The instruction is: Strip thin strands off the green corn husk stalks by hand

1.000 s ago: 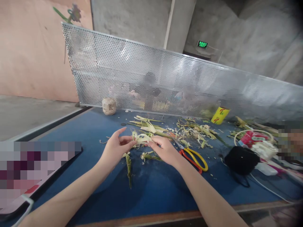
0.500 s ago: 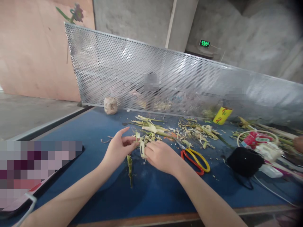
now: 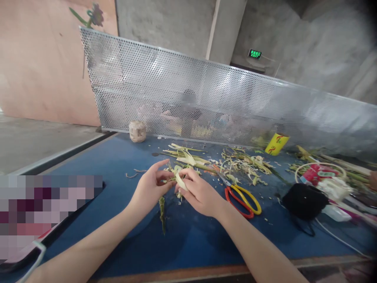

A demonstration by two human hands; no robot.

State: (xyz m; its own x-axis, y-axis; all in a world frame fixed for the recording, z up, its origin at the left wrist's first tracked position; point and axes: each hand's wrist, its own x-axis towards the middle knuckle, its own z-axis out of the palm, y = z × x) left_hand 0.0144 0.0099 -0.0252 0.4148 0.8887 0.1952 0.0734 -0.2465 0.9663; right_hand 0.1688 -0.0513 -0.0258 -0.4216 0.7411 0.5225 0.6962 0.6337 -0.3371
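In the head view, a pale green plant strip [image 3: 179, 180], curved like a peeled leaf or husk, lies between my two hands. My left hand [image 3: 150, 184] pinches at its left side, thumb and fingers drawn together. From the other side my right hand [image 3: 196, 192] closes its fingers on the same strip. Below my left hand a dark green stalk [image 3: 162, 216] points down over the blue table [image 3: 132, 251]. Plant bits behind my fingers are partly hidden. Scissors [image 3: 243, 200] with one red and one yellow handle rest right of my right hand.
Plant scraps [image 3: 247, 163] lie behind the hands. A perforated metal screen [image 3: 153, 90] borders the far edge, near a wrapped roll [image 3: 137, 131] and a yellow roll [image 3: 277, 144]. At right are a black pouch [image 3: 304, 201] and cable; a blurred-screen device [image 3: 44, 220] lies left.
My right hand has turned and lifted slightly, its fingers now around the pale strip, which has shifted up between the hands. My left hand has moved slightly right. The scissors have not moved.
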